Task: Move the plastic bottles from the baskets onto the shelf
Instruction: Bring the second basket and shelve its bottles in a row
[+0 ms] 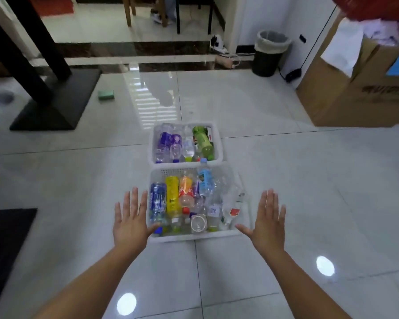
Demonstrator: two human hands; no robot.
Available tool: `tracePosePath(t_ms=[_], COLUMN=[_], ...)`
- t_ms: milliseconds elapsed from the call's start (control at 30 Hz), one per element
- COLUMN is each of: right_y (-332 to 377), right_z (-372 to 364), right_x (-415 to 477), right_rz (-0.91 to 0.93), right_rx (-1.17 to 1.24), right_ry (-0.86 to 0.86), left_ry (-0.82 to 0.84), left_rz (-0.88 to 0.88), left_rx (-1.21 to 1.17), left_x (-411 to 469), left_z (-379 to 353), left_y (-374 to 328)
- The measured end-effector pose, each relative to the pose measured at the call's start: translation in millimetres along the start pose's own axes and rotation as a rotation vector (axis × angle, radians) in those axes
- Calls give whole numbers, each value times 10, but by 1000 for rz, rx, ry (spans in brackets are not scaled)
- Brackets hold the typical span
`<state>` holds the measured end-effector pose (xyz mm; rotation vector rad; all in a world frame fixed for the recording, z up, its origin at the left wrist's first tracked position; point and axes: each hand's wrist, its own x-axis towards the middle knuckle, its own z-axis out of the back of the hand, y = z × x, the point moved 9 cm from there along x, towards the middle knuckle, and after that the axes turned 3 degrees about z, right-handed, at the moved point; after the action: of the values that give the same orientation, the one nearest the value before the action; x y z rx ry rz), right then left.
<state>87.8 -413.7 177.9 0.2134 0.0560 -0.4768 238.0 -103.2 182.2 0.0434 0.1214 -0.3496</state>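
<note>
Plastic bottles (172,196) in 2 white baskets (194,237); left hand (130,223) and right hand (268,224) either side, fingers straight, empty.

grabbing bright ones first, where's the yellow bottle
Head view: the yellow bottle lies left in the near basket, between the dark blue bottle and the orange bottle.

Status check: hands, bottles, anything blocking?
Left hand open, right hand open, both empty, either side of near basket. Bottles fill it and far basket, none lifted. Shelf not in view; nothing blocking.
</note>
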Motion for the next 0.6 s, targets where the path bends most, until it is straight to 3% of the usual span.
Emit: tracePosePath(t_ms=[67,133,267,433,600], right_y=[-104,-281,-556,-710,-814], right_z=[-559,-1024,-1787,-2370,-2370], right_x=[245,413,593,651,727], right_rz=[-57,-145,-249,-365,-505], right_rx=[-9,-39,-25,210,450], right_ry=[-52,-73,25,245,196], left_ry=[-13,84,174,364,483], left_rz=[26,111,210,335,428], left_rx=[-5,36,-8,-343,-477], left_x=[222,371,513,560,535], left_z=[-639,-1279,-2047,-2487,-2663], left_y=[9,104,245,239,453])
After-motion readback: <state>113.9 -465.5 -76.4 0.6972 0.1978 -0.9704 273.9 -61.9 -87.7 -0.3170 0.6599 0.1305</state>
